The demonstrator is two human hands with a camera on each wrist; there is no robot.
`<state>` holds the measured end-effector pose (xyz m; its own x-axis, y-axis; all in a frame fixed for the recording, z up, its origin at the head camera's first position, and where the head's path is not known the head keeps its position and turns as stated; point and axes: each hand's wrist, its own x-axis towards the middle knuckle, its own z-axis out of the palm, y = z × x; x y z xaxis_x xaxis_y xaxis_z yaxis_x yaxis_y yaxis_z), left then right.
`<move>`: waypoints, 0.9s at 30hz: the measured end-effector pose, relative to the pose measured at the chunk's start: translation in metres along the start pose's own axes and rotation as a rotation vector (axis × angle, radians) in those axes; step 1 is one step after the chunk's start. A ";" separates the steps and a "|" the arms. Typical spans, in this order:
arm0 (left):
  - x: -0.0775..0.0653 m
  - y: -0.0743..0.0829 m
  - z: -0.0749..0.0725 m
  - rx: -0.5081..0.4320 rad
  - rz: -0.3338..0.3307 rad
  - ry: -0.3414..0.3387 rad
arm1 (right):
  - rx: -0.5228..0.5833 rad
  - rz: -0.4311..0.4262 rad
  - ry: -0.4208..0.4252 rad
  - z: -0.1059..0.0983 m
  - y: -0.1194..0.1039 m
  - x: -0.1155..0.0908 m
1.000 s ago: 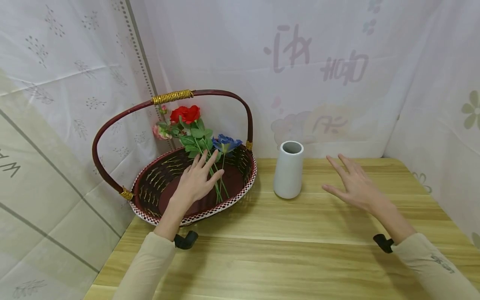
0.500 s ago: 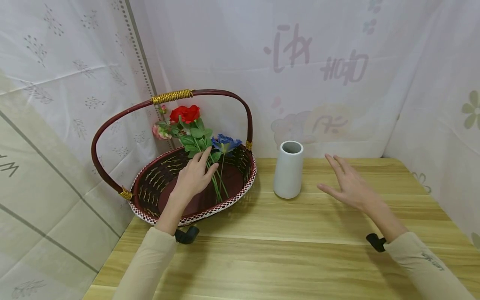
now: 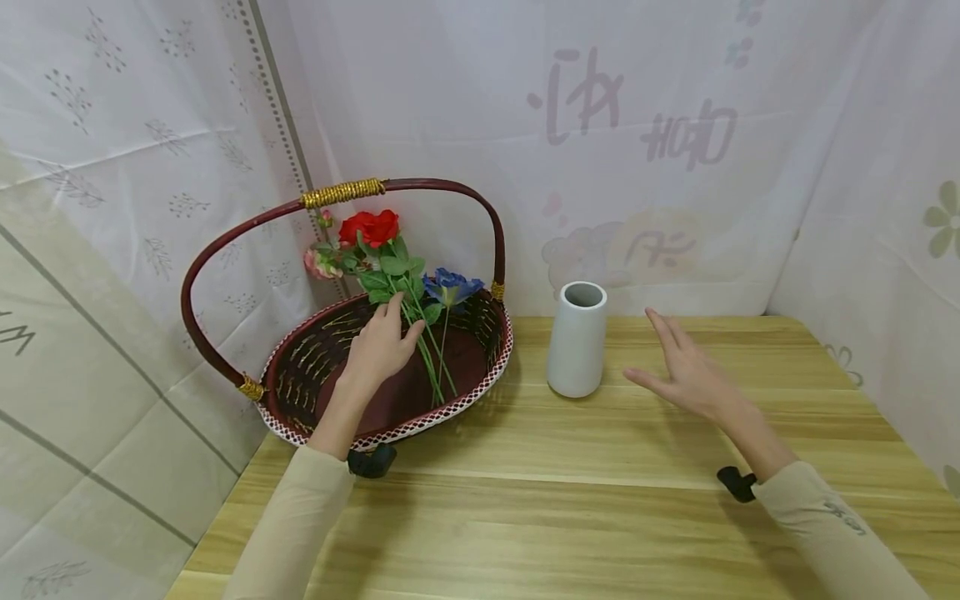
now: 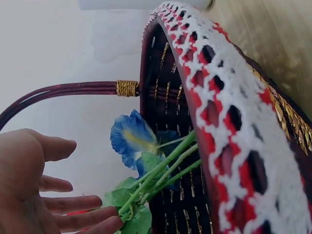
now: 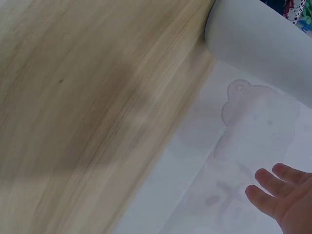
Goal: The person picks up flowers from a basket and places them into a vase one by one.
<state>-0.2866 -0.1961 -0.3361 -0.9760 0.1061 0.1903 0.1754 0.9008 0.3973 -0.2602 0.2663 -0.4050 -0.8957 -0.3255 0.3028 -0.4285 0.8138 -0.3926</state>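
Observation:
My left hand point(image 3: 378, 346) is over the wicker basket point(image 3: 300, 375), fingers extended and thumb apart. In the left wrist view its fingertips are right at the green stems point(image 4: 163, 170) of the artificial flowers, gripping none of them. A red rose point(image 3: 370, 227) and pink blossoms point(image 3: 322, 264) lean over the far rim, and a blue flower point(image 3: 452, 287) is to their right. The white vase point(image 3: 577, 342) stands upright on the table to the right of the basket. Beside it, my right hand point(image 3: 693, 375) hovers with fingers stretched and nothing in it.
A wooden table point(image 3: 540, 525) carries the basket and vase. The basket's tall arched handle point(image 3: 495, 217) rises above the flowers. White printed curtains point(image 3: 675, 83) hang behind the table and along both sides.
My left hand has drawn slightly left with its fingers closer together, near the stems. My right hand has moved left toward the vase. Flowers, basket and vase have stayed put.

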 end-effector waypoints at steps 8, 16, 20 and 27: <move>0.007 -0.006 -0.001 -0.042 -0.044 -0.033 | 0.073 0.022 -0.004 0.009 0.001 0.005; 0.013 -0.012 -0.003 -0.095 -0.068 -0.037 | 0.139 0.027 0.004 0.018 -0.001 0.012; 0.017 -0.014 -0.003 -0.128 -0.071 -0.040 | 0.181 0.030 0.001 0.023 -0.003 0.016; 0.024 -0.018 -0.002 -0.207 -0.087 -0.053 | 0.229 0.025 -0.006 0.032 -0.006 0.025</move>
<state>-0.3128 -0.2110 -0.3368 -0.9930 0.0587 0.1024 0.1079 0.8025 0.5867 -0.2833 0.2381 -0.4226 -0.9069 -0.3096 0.2858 -0.4211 0.6912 -0.5873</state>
